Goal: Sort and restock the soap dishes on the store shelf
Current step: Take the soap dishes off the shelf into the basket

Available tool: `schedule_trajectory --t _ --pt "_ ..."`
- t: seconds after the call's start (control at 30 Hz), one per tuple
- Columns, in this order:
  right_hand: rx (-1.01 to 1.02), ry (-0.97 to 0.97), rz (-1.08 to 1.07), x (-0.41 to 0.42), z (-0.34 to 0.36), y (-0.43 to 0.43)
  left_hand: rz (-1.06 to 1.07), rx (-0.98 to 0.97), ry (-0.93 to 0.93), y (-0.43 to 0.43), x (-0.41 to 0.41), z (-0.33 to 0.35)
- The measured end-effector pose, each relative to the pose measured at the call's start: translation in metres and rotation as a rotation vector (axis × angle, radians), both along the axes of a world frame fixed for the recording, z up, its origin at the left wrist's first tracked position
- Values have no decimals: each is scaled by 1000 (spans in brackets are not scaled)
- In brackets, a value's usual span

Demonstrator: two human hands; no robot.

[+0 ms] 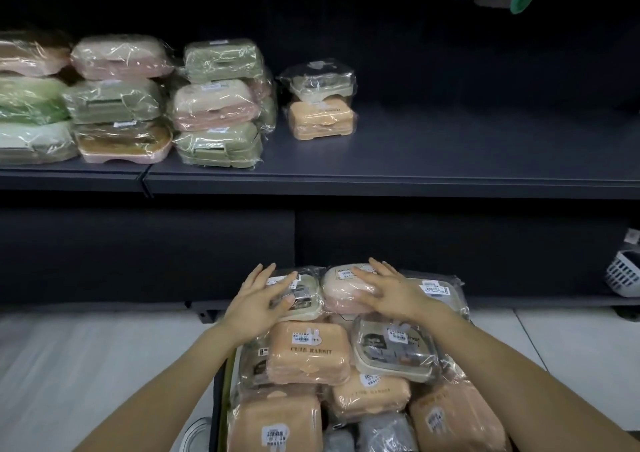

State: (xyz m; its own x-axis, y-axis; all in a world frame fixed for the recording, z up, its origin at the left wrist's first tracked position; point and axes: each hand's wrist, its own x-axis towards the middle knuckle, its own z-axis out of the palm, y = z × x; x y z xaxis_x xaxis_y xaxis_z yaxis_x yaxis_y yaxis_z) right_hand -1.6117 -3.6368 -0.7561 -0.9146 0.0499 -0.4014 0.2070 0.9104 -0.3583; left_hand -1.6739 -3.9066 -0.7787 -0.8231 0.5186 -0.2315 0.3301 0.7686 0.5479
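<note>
Left grip [258,308] lies with fingers spread and nearly straight on a cream soap dish with a clear lid [301,299], and the right grip [391,290] lies the same way on a pink soap dish [341,290]; neither one closes around its dish. These two dishes sit side by side at the far end of a pile [370,396] low in front of the person, where I count at least ten wrapped dishes: several orange, some cream with clear lids, two grey. One orange dish [308,351] carries the words CUTE RABBIT. Every dish is a rounded box in crinkled clear film with a white barcode label. On the shelf [450,146] stand four stacks: three of three dishes each [117,98], in pink, green and brown, and one small stack [322,101] of two, cream on orange. Right of this small stack a wide stretch of dark shelf board shows up to the front edge [381,185]. A white basket [623,273] stands far right, lower down.
</note>
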Motion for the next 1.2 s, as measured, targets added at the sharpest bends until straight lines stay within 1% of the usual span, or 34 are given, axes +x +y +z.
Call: schedule_trajectory --t 0.17,0.23,0.3,0.37,0.5,0.57,0.67,0.73,0.8,0.87,1.0,1.1,1.2 --pt "91 24 17 4 0 -6 -17 -129 92 3 -3 6" --pt "136 73 22 6 5 -7 -9 -114 94 4 -3 12" --pt "119 234 -36 7 16 -6 21 -50 96 5 -4 21" --pt "74 444 -116 4 35 -3 49 44 121 8 -7 35" --pt "-21 860 -198 -13 81 1 54 258 282 18 -15 75" --pt "-46 964 -225 -28 106 1 79 363 377 29 -21 99" --pt "-39 948 -211 -58 135 1 69 493 540 46 -35 137" --pt "-50 890 -199 -81 149 2 66 512 624 54 -49 158" --pt "-81 832 -202 -105 157 3 82 487 718 58 -65 175" --pt "-87 785 -200 -130 159 3 97 434 825 59 -84 187" --pt "-32 713 -206 -179 154 -2 145 282 1050 59 -122 202" --pt "-3 678 -212 -211 152 -2 185 137 1057 59 -153 214" --pt "-78 658 -228 -233 150 2 209 42 1039 52 -191 224"
